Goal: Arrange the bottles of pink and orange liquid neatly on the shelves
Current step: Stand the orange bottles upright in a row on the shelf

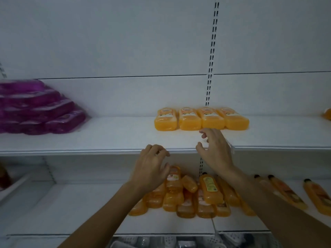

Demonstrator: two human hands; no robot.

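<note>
The job looks early to midway. On the upper shelf (107, 138), four orange bottles (201, 119) lie flat in one tidy row right of centre, sides touching. The pink bottles (39, 111) are stacked in stepped layers at the left edge of the frame. They are too blurred to count, perhaps eight or more.

Most of the orange stock is unsorted. A loose heap of orange bottles (188, 199) sits at lower centre on the lower shelf (71, 208), roughly a dozen, lying at mixed angles. Three longer black-capped bottles (286, 192) lie apart at lower right, and a sliver of another orange bottle (328, 114) shows at the far right edge.

The left hand (152, 169) hovers over the heap with fingers loosely curled, holding nothing. The right hand (216, 151) is spread open and empty, just below the neat row.
</note>
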